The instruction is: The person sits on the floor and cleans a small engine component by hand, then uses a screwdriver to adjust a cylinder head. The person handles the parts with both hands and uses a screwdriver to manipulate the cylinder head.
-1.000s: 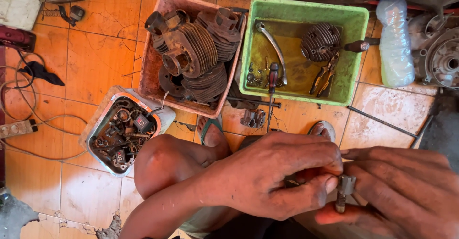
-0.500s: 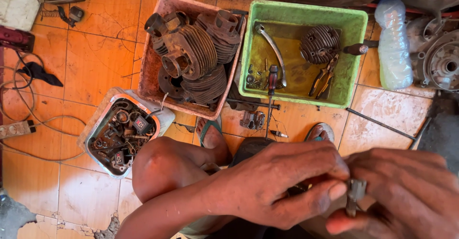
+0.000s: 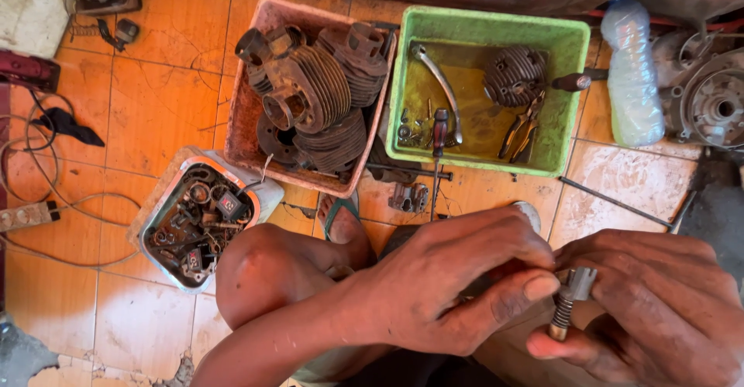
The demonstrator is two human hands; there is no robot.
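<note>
My left hand and my right hand meet at the bottom right over a small metal part with a coiled spring and a grey head. My right fingers pinch the part at its lower end and top. My left thumb and fingers press against its upper side. My bare knee sits to the left of both hands, above the orange tiled floor.
A pink tub holds several finned engine cylinders. A green tub holds oily liquid, a lever, pliers, a screwdriver and a cylinder head. A tin of small parts, a plastic bottle, an engine casing and cables lie around.
Both hands have shifted slightly right and down with the small part. The part is turned more upright, with its spring now showing.
</note>
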